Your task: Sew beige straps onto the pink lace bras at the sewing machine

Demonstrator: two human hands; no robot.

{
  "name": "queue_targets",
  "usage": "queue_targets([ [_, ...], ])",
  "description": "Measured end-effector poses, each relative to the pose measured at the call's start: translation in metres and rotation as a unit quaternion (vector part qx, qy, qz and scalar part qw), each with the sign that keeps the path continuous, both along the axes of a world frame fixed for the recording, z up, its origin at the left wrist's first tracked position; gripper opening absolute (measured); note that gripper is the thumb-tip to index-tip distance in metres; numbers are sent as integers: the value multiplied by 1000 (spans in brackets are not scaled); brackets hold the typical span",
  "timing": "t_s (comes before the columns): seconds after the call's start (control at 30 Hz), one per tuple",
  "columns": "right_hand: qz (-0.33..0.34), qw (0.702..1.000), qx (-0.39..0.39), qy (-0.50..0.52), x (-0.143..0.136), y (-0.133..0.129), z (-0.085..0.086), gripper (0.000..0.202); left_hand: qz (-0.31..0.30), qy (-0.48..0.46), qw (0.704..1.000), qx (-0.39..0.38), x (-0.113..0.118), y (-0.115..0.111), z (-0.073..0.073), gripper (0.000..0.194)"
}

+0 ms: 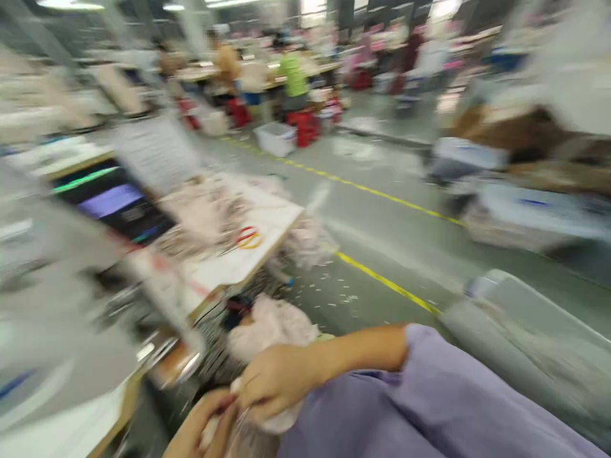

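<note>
Both of my hands are close together over my lap, at the bottom of the view. My left hand (210, 420) is closed on pale pink fabric (274, 327), thumb and fingers pinched near its edge. Right beside it, my right hand (274, 385) has its fingers curled down on the same cloth. Part of the fabric bunches up beyond my right hand, and more hangs below. Motion blur hides the exact fingertips. A sewing machine (162, 356) with metal parts stands to the left of my hands.
Scissors (249, 238) with red and yellow handles lie on the white table (229, 270) beside piled pink pieces (205, 213). A lit screen panel (112, 200) is at left. Clear plastic bins (529, 356) stand at right. Yellow floor lines (386, 284) and several people are beyond.
</note>
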State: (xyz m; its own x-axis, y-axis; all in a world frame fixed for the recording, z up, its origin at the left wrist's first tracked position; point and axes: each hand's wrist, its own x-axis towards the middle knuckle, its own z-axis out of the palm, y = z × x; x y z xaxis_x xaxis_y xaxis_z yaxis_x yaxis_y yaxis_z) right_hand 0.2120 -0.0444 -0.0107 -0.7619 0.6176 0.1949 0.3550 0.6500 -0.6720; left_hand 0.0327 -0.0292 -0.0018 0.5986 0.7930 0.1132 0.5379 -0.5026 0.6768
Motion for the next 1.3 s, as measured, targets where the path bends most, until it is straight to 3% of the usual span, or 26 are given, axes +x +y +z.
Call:
queue_targets([
  [0.07, -53, 997, 60, 13, -6, 10, -15, 12, 96, -1, 993, -65, -13, -12, 2, 23],
  [0.13, -94, 990, 14, 105, -11, 18, -26, 16, 166, -64, 971, -162, -13, -14, -2, 17],
  [0.2, -107, 975, -67, 183, -17, 22, -28, 18, 247, -174, 929, -214, -7, -11, -10, 14],
  [0.27, -100, 962, -113, 226, -21, 25, -23, 18, 312, -273, 881, -226, 3, -14, -17, 16],
  [0.37, -82, 962, -115, 235, -24, 29, -11, 18, 369, -379, 825, -201, 15, -24, -22, 18],
  [0.4, -72, 965, -109, 229, -23, 30, -8, 18, 370, -381, 827, -184, 15, -28, -22, 18],
  [0.53, -37, 981, -84, 171, -17, 37, -1, 18, 338, -259, 903, -58, 5, -29, -21, 14],
  [0.6, -33, 984, -83, 153, -14, 39, 0, 18, 329, -207, 921, 10, -1, -25, -21, 15],
  [0.73, -44, 978, -116, 170, -14, 41, 1, 18, 313, -167, 932, 79, -5, -18, -20, 19],
  [0.93, -92, 964, -194, 159, -12, 53, 5, 16, 271, -134, 951, 58, -8, -12, -11, 19],
  [1.07, -160, 972, -137, 101, -7, 70, 5, 17, 259, -98, 955, 104, -14, -9, -3, 17],
  [1.17, -136, 983, -111, 52, -6, 79, 8, 15, 204, -93, 963, 153, -18, -6, 3, 13],
  [1.3, -87, 981, -171, 39, -8, 81, 17, 14, 181, -63, 966, 172, -21, -3, 9, 13],
])
